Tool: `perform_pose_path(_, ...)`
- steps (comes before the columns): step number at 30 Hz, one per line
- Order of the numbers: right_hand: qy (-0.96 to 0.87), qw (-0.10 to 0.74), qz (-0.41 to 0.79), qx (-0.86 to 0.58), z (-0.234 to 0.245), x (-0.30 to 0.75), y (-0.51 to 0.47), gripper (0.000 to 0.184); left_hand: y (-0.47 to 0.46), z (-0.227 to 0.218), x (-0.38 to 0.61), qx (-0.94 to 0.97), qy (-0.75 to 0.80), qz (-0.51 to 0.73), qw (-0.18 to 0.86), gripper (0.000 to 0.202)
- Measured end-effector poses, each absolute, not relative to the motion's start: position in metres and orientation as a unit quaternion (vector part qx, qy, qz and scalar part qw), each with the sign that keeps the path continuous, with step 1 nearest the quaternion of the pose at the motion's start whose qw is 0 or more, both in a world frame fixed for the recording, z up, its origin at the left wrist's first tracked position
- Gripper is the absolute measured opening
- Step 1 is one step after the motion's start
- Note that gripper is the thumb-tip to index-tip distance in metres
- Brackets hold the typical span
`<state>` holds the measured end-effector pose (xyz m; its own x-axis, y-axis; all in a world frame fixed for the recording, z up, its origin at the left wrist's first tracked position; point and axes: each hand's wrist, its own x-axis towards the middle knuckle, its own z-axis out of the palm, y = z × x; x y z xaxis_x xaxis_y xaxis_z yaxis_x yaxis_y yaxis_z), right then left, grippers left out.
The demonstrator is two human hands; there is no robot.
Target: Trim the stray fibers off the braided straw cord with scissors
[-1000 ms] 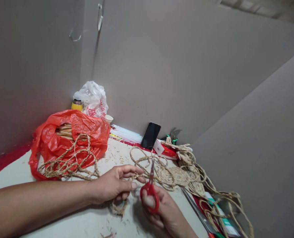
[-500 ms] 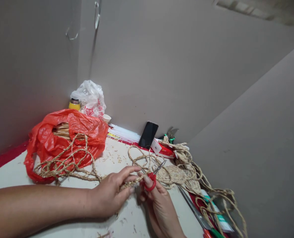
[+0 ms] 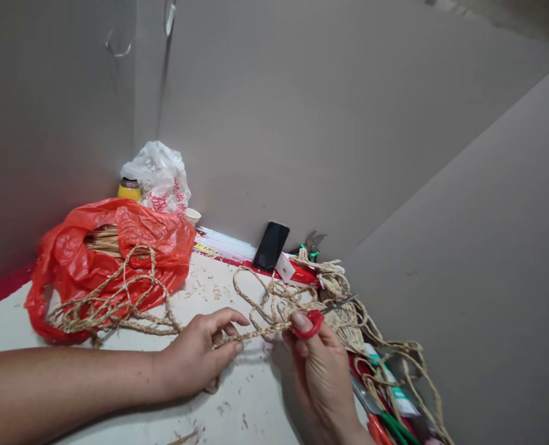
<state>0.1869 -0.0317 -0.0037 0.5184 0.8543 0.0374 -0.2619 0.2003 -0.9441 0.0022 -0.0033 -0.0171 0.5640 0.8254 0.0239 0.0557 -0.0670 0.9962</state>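
My left hand [image 3: 200, 355] rests on the white table and pinches a braided straw rope [image 3: 251, 334] between thumb and fingers. My right hand [image 3: 318, 364] grips small red-handled scissors [image 3: 318, 318], whose blades point right over the coiled straw rope pieces [image 3: 344, 318]. The rope stretches between both hands. More of the same braid [image 3: 117, 300] loops back over a red plastic bag [image 3: 112, 250] at the left.
The red bag holds straw bundles. Behind it stand a yellow jar [image 3: 129, 188], a white plastic bag [image 3: 158, 176] and a small cup [image 3: 191, 216]. A black phone [image 3: 269, 246] and green pruners [image 3: 312, 243] lean at the wall. Rope tangles and green-handled tools [image 3: 386, 420] lie at right.
The scissors swung from upright to pointing right, and my right hand moved right and up. My left hand slid slightly left along the rope. The view shifted so everything sits further left.
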Motion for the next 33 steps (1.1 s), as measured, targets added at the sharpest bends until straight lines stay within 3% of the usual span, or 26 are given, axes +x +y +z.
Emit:
perform_pose_path(4, -0.324, 0.727, 0.316, -0.515, -0.004, 0.195, -0.032, 0.029, -0.003, -0.011, 0.0, 0.685, 0.345, 0.336, 0.547, 0.019)
perform_pose_path(8, -0.362, 0.715, 0.279, -0.529, -0.007, 0.201, -0.032, 0.028, -0.006, -0.006, 0.0, 0.695, 0.33, 0.283, 0.572, 0.019)
perform_pose_path(15, -0.421, 0.659, 0.276, -0.559, -0.016, 0.207, -0.023, 0.032, -0.009, -0.011, 0.006, 0.547, 0.252, 0.176, 0.778, 0.032)
perform_pose_path(20, -0.432, 0.637, 0.279, -0.575, -0.019, 0.206, -0.022, 0.032, -0.001, -0.013, 0.003, 0.48, 0.224, 0.124, 0.839, 0.03)
perform_pose_path(26, -0.451, 0.624, 0.266, -0.581, -0.014, 0.199, -0.027, 0.036, 0.002, -0.014, 0.007, 0.491, 0.291, 0.16, 0.806, 0.013)
perform_pose_path(33, -0.469, 0.607, 0.263, -0.585, -0.01, 0.193, -0.032, 0.03, -0.005, -0.014, 0.01, 0.508, 0.289, 0.187, 0.79, 0.034)
